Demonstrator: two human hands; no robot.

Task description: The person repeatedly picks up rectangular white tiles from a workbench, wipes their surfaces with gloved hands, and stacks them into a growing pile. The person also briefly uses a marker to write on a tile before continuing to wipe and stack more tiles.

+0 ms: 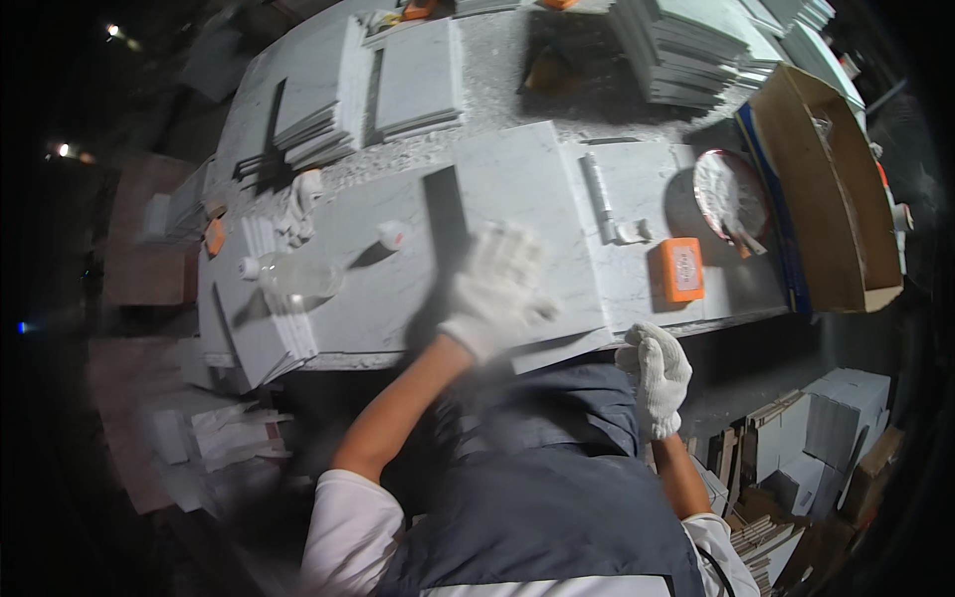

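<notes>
on the dusty workbench (pixel 517 75), the left hand (pixel 494 289) presses flat, fingers together, steadying the marble slab (pixel 517 189); the right hand (pixel 655 373), curled shut and holding nothing, waits near its front edge.

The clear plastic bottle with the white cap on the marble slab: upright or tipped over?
Tipped over: the clear plastic bottle lies on its side on the marble slab, cap pointing left.

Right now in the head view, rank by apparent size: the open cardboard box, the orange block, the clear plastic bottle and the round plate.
1. cardboard box
2. round plate
3. clear plastic bottle
4. orange block
Bottle and block look close; fisheye bending at the rim makes that pair unsure.
</notes>
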